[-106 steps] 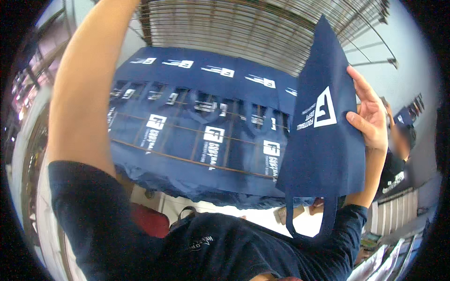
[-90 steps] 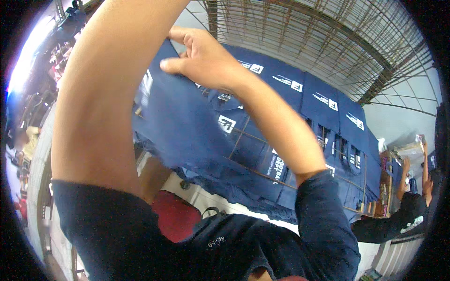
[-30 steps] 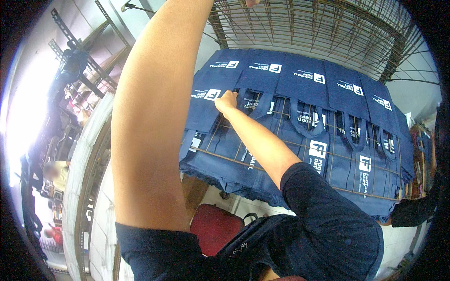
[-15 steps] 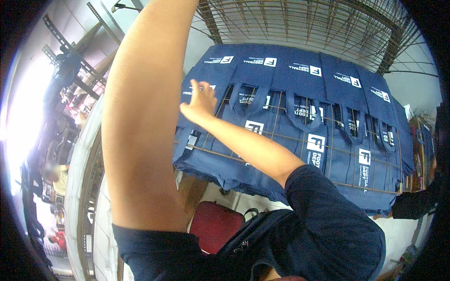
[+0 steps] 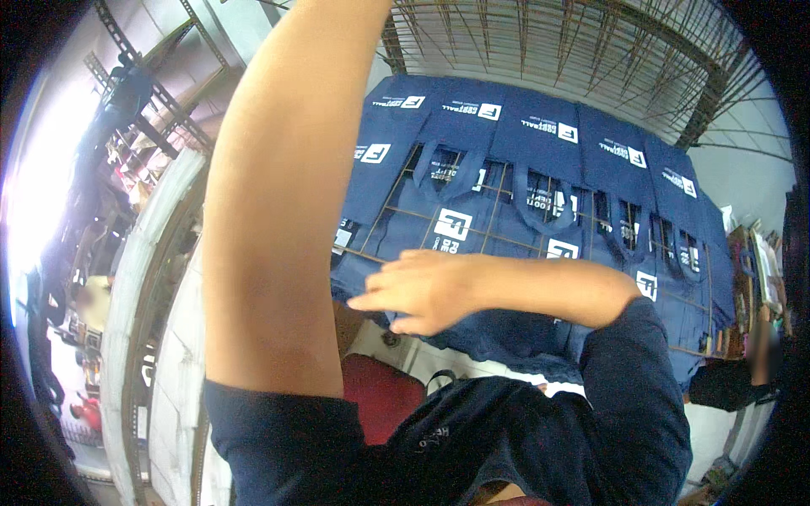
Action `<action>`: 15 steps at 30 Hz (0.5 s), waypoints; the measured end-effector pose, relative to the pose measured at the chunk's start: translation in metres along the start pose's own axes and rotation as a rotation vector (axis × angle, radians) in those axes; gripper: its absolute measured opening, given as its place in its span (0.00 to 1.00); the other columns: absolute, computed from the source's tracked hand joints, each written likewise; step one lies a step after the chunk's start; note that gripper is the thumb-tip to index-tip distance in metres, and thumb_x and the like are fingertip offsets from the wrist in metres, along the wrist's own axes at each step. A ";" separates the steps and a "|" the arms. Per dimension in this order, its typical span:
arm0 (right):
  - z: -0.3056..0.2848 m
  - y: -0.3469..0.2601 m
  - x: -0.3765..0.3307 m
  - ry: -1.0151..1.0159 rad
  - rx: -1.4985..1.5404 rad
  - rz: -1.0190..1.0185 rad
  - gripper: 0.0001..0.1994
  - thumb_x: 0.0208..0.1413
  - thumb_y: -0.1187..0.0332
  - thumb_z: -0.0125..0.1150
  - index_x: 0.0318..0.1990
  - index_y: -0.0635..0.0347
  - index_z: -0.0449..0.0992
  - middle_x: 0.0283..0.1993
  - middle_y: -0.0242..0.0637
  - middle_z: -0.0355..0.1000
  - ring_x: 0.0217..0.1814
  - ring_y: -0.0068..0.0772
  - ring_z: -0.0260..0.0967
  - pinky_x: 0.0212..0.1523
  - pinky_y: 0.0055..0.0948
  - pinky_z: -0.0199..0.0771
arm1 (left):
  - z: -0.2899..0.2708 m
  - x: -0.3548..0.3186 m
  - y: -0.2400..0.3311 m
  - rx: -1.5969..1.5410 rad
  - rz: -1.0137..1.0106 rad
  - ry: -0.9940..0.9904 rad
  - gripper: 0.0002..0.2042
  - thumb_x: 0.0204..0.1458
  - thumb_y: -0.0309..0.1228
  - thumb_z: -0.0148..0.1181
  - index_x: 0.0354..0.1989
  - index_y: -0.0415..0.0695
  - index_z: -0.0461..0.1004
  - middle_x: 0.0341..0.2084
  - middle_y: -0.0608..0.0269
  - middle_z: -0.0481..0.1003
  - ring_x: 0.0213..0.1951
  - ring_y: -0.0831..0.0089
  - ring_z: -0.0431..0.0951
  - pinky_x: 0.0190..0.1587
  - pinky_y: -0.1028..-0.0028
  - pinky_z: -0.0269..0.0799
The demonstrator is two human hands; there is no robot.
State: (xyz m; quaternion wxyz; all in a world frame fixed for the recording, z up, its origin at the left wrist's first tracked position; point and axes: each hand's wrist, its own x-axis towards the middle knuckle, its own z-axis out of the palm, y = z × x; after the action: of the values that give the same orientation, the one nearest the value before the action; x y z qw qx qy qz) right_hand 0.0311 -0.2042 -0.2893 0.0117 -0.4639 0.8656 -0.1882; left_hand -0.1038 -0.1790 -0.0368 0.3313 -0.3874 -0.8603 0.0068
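Observation:
My right hand (image 5: 422,291) is in front of the near edge of a spread of navy cloth bags (image 5: 540,160), its fingers apart and nothing in them. The bags lie in overlapping rows, with white printed squares and loop handles. Thin rusty wire rods (image 5: 498,234) run across the nearer row. My left arm (image 5: 278,194) rises steeply through the view. The left hand is beyond the top edge, so what it touches is hidden.
A wire rack (image 5: 574,46) hangs over the far side of the bags. Below the near edge sits a dark red seat (image 5: 384,396). Another person's black sleeve (image 5: 726,384) shows at right. A metal-framed shelf (image 5: 139,337) with white panels stands at left.
My right hand has come back toward me, from over the bags' left part to their near edge. The left arm stays raised, shifted slightly right in the view.

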 end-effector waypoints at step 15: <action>-0.104 -0.099 -0.173 1.106 -0.256 0.468 0.40 0.37 0.69 0.68 0.62 0.67 0.59 0.47 0.45 0.72 0.43 0.32 0.72 0.50 0.32 0.67 | 0.004 -0.007 0.006 -0.117 -0.035 0.064 0.64 0.29 0.48 0.73 0.69 0.61 0.25 0.69 0.51 0.35 0.68 0.47 0.38 0.63 0.43 0.45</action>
State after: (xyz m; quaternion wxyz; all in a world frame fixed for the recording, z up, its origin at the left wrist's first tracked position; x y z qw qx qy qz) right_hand 0.1882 -0.0813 -0.1865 -0.4540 -0.0929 0.8381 -0.2878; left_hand -0.0984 -0.1786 -0.0454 0.3357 -0.3909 -0.8548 -0.0615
